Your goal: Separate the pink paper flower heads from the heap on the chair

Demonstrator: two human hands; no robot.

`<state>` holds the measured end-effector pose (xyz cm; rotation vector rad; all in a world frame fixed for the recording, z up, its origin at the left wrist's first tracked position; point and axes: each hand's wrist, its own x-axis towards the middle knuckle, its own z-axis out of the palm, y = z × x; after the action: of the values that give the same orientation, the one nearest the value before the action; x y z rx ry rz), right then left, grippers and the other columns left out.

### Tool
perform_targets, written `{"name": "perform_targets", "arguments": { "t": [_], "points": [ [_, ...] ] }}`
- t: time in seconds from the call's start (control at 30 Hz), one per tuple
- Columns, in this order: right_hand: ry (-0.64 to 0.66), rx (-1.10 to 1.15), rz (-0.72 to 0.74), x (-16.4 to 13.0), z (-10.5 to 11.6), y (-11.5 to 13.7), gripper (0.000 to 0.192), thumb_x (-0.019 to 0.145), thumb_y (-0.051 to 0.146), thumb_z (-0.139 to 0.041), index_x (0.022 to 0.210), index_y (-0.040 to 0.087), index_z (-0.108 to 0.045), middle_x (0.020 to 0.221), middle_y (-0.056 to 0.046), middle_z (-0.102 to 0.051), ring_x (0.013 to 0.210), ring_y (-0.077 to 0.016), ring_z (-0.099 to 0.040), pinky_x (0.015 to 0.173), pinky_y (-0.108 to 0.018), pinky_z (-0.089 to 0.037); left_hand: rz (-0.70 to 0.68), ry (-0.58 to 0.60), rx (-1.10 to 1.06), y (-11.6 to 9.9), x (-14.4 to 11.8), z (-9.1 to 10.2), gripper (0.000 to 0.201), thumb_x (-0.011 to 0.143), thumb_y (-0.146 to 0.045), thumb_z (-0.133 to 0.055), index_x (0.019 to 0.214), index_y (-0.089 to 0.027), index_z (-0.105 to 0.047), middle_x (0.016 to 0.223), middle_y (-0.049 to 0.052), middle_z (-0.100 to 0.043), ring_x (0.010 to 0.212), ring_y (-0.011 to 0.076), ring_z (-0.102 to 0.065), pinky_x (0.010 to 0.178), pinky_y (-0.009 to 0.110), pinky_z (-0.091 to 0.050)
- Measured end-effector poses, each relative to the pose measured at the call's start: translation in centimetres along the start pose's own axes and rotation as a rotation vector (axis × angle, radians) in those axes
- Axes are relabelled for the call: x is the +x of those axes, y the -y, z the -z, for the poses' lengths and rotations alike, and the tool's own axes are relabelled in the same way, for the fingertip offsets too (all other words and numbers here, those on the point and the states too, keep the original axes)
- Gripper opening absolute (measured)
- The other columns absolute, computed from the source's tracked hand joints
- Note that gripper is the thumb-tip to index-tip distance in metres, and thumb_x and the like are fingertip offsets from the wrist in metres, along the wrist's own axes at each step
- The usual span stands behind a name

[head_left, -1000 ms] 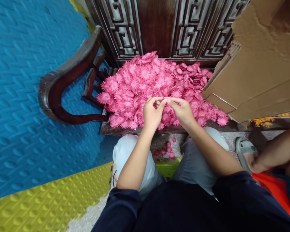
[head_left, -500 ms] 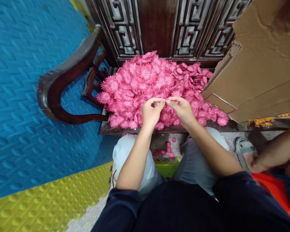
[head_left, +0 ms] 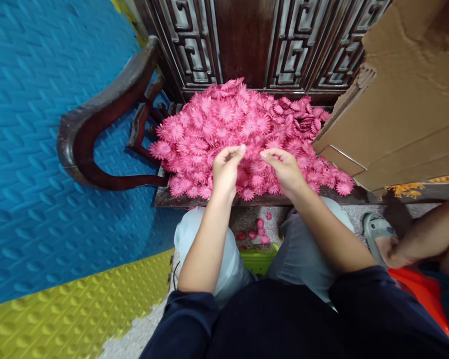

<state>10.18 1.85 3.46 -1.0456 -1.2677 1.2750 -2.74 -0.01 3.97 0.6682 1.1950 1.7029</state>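
Observation:
A heap of pink fabric flowers [head_left: 247,124] covers the seat of a dark wooden chair [head_left: 179,199]. Both my hands hover over the near side of the heap, a short gap between them. My left hand [head_left: 225,169] has its thumb and fingers pinched on a pink flower at the fingertips. My right hand [head_left: 284,169] pinches another pink flower piece the same way. The pinched pieces blend into the heap behind, so their exact shape is hard to make out. My knees sit just below the seat's front edge.
A cardboard box [head_left: 400,99] leans at the right of the heap. The chair's carved back [head_left: 247,40] and curved armrest [head_left: 97,124] frame it. Blue mat [head_left: 41,124] and yellow mat [head_left: 78,309] lie left. Fallen flowers [head_left: 260,232], a green container [head_left: 258,260], another person's sandalled foot [head_left: 377,234].
My hands, which met fingertip to fingertip over the heap, have drawn apart; the left moved a little left and up, the right stayed close to where it was.

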Motion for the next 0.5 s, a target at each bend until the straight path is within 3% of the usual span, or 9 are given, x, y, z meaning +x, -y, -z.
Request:
{"name": "perform_targets", "arguments": {
  "t": [0.13,0.27,0.37,0.5],
  "points": [
    [-0.044,0.011,-0.056,0.3,0.3,-0.4,0.015,0.064,0.035,-0.069,0.063,0.022,-0.062,0.072,0.002,-0.064,0.079,-0.0139,-0.058,0.088,-0.033,-0.041,-0.084,-0.311,-0.046,-0.6,1.4,1.3,0.012,0.072,-0.022,-0.064,0.065,-0.016,-0.056,0.056,-0.005,-0.049,0.052,0.004,-0.043,0.057,0.017,-0.036],
    [-0.102,0.132,-0.189,0.5,0.5,-0.6,0.015,0.06,0.033,-0.07,0.069,0.022,-0.065,0.072,0.003,-0.064,0.08,-0.0131,-0.059,0.081,-0.03,-0.044,-0.012,-0.504,-0.104,-1.5,2.3,2.5,0.012,0.081,-0.028,-0.054,0.078,-0.017,-0.055,0.058,-0.005,-0.045,0.046,0.003,-0.035,0.047,0.017,-0.029],
    [-0.071,0.154,-0.25,0.5,0.6,-0.7,0.02,0.058,0.034,-0.071,0.073,0.021,-0.066,0.074,0.002,-0.065,0.081,-0.0132,-0.059,0.075,-0.028,-0.045,0.152,-0.486,-0.176,-1.6,2.0,2.3,0.016,0.085,-0.029,-0.049,0.097,-0.02,-0.054,0.066,-0.004,-0.05,0.047,0.0026,-0.04,0.044,0.016,-0.027],
    [-0.021,0.122,-0.275,0.2,0.3,-0.5,0.022,0.058,0.037,-0.071,0.072,0.021,-0.065,0.076,0.001,-0.066,0.082,-0.0134,-0.059,0.07,-0.027,-0.045,0.253,-0.456,-0.149,-0.8,1.2,1.2,0.042,0.084,-0.027,-0.05,0.125,-0.025,-0.039,0.086,0.0,-0.06,0.054,0.0041,-0.049,0.047,0.016,-0.033]
  ]
}}
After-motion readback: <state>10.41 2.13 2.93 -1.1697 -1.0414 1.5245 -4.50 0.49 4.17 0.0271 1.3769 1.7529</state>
